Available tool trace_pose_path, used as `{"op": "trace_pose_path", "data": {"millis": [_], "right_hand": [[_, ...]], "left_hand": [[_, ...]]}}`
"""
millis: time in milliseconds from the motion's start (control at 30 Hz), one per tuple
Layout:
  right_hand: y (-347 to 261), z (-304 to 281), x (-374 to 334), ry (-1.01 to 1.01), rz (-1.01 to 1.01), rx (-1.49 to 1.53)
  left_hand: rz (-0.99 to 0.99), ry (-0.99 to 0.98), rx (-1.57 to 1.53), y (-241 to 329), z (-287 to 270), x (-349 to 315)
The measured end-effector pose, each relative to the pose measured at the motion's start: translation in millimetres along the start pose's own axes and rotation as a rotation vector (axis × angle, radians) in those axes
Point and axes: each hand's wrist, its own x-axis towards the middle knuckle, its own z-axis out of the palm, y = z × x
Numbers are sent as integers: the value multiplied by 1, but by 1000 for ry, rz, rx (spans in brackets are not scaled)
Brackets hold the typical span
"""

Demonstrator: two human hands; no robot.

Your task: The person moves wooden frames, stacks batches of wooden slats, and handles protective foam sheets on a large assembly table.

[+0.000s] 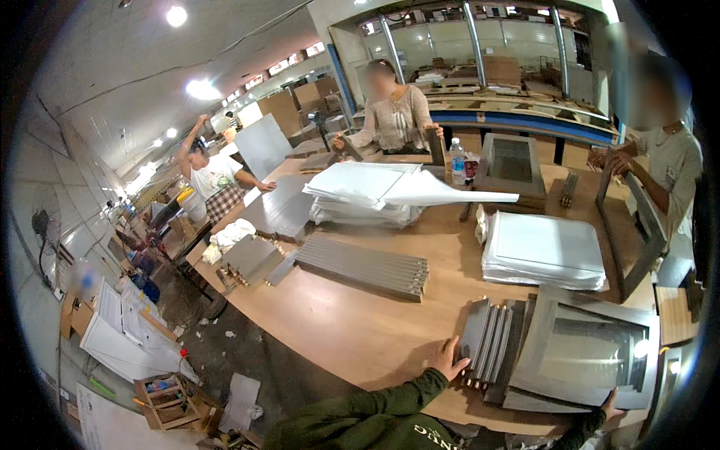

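Wooden table (pixel 352 330) holds your work. Your right hand (pixel 611 409) steadies the grey frame (pixel 585 352) at its near edge, grip hidden. Your left hand (pixel 448 360), fingers spread flat, presses the slats (pixel 486 341) beside it; squaring them looks like the step.

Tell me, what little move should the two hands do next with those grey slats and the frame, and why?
Probably the left hand should nudge the small bundle of grey metal slats square. It rests flat on the bundle's near end, where the slats lie fanned and uneven on the wooden table. The right hand grips the near edge of the grey rectangular frame beside them, so it looks busy steadying that.
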Motion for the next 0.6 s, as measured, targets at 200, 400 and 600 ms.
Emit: {"op": "trace_pose_path", "data": {"millis": [200, 400, 600], "right_hand": [[3, -16, -21, 66, -27, 13], [-28, -20, -102, 244, -102, 26], [-126, 51, -297, 313, -141, 291]], "left_hand": [[-18, -159, -48, 3, 6, 19], [-83, -274, -550, 23, 0, 34], [-219, -270, -794, -22, -25, 53]]}}
